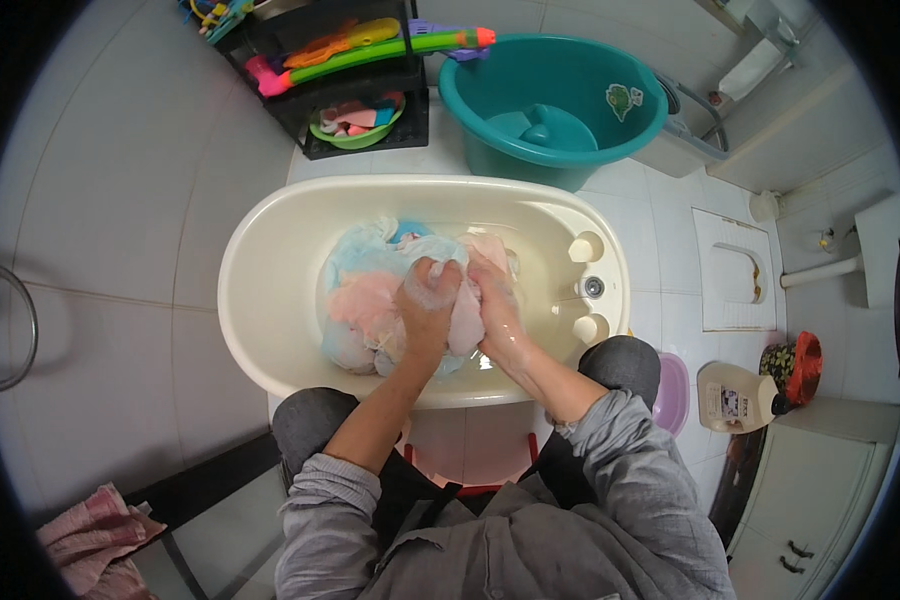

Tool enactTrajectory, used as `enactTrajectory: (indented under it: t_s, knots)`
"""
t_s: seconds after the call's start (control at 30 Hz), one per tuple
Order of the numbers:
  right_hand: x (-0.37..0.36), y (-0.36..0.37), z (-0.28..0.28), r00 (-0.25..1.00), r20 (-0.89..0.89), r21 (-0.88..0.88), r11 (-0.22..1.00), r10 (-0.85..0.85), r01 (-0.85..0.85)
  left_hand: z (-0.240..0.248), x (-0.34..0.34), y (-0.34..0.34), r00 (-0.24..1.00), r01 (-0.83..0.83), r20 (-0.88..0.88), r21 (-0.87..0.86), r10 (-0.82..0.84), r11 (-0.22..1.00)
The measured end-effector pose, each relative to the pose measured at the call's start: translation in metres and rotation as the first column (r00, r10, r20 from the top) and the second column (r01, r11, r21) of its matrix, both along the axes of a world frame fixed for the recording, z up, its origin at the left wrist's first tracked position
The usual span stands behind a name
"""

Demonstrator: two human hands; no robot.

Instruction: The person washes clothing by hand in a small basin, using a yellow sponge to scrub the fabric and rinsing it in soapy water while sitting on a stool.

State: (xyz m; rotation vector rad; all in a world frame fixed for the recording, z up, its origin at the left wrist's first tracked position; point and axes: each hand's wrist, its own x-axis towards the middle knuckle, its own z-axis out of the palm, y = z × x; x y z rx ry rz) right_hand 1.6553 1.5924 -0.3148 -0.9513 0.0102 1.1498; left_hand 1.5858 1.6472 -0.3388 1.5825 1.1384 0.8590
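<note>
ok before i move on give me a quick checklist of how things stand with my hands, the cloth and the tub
1. Left hand has a grip: ok, closed on the bunched cloth.
2. Right hand has a grip: ok, closed on the same bunch.
3. A hand free: not ok, both are occupied.
4. Cloth inside the tub: ok, the pile lies within the rim.
5. Sleeves out of the water: ok, both end short of it, leaving the wrists bare.
6. Basin bare inside: cannot tell, the raised teal shape may be part of it.
</note>
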Motion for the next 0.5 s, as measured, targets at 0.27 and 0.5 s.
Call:
enactTrajectory:
  t_s: [0.27,0.5]
  knots:
    - [0.025,-0.012,0.004,0.702,0.71,-0.101,0.994,0.05,0.032,0.011,0.01,-0.028,0.689,0.478,0.652,-0.08,-0.317,0.875]
    - [0.047,-0.007,0.012,0.593,0.788,0.041,0.947,0.166,-0.32,0.025,-0.011,-0.036,0.746,0.635,0.628,-0.571,-0.221,0.52]
